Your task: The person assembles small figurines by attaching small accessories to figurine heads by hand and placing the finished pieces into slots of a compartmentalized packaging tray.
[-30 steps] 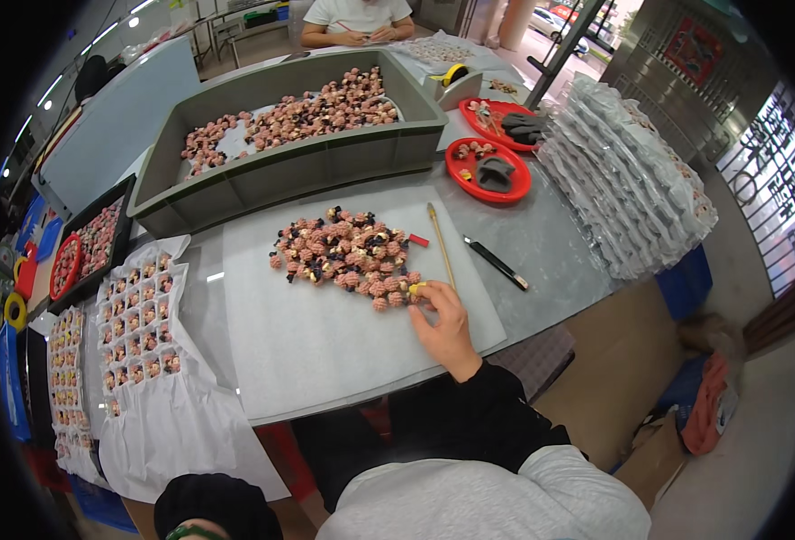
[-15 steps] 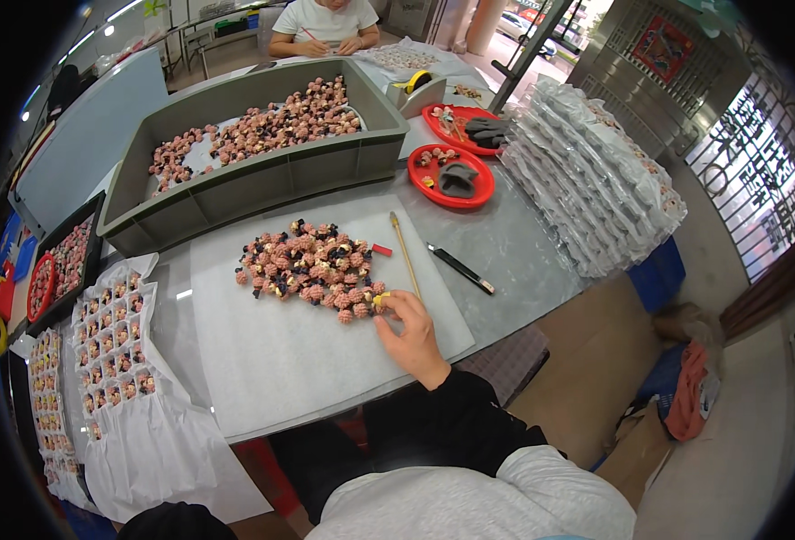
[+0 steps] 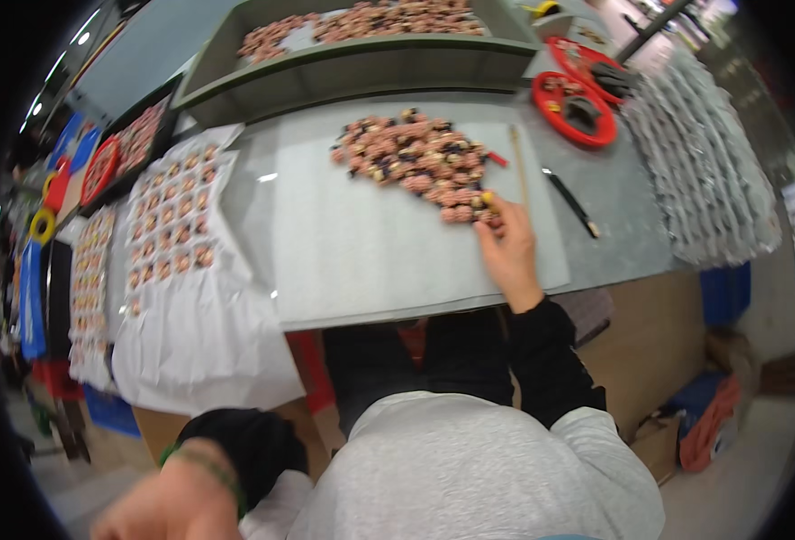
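Observation:
A heap of small knobbly pink pieces (image 3: 411, 153) with dark blue and cream parts lies on a white sheet (image 3: 352, 261). At its near right edge is my right hand (image 3: 511, 247), thumb and forefinger closed around a small pink piece that they partly hide. Something yellow shows at the forefinger's tip. My left hand (image 3: 177, 499) is at the lower left, off the table, with a green band at its wrist. It is blurred and its fingers run out of view. Right of the heap lie a small red piece (image 3: 496, 159), a thin wooden stick (image 3: 519, 171) and a black pen-like cutter (image 3: 571, 204).
A grey-green bin (image 3: 361, 72) with many pink pieces stands behind the sheet. Filled trays under white wrapping (image 3: 204, 355) lie on the left. Red dishes (image 3: 606, 132) with grey gloves and a tall stack of wrapped trays (image 3: 699, 171) stand on the right.
The view has tilted down and turned left, so the table sits higher and further right. My left hand has come into view at the lower left. My right hand stays at the heap's edge.

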`<state>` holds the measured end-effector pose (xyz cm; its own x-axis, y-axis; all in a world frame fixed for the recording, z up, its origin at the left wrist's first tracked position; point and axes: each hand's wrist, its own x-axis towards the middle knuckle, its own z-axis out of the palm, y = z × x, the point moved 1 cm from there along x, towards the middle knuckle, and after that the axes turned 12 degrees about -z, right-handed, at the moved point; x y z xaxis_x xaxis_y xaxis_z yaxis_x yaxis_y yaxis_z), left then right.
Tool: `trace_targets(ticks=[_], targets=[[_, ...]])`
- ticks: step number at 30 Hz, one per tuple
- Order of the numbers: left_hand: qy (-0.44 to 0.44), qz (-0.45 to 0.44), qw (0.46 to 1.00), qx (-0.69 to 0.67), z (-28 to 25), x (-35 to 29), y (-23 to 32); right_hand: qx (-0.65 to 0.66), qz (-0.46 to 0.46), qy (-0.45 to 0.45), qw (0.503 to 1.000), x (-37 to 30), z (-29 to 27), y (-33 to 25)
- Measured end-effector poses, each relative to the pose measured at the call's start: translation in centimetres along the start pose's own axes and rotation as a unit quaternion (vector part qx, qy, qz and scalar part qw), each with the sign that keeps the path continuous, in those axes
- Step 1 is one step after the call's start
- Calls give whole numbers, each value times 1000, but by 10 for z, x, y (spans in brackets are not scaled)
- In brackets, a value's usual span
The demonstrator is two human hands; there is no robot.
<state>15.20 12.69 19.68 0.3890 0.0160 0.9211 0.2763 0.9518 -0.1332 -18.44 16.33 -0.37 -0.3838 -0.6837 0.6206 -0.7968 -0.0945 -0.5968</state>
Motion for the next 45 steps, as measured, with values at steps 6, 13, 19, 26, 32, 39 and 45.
trace_targets(ticks=[6,13,19,26,32,39,45], targets=[[-156,-350,902,199,14,-102,-20,47,12,-48,998,-19,6,3],[-243,-560,781,129,27,-151,-29,47,47,-87,994,-22,-9,-21],[-257,-646,714,78,33,-181,-32,109,76,-68,989,-21,-6,-17],[-153,-854,488,-99,42,-229,-36,427,137,4,894,-23,27,-48],[-74,-860,484,-146,50,-217,-55,426,135,58,893,-9,51,-73],[-23,-868,472,-153,55,-225,-53,463,63,33,884,-18,46,-68],[-60,-832,541,-105,50,-222,-46,512,161,35,843,-32,36,-77]])
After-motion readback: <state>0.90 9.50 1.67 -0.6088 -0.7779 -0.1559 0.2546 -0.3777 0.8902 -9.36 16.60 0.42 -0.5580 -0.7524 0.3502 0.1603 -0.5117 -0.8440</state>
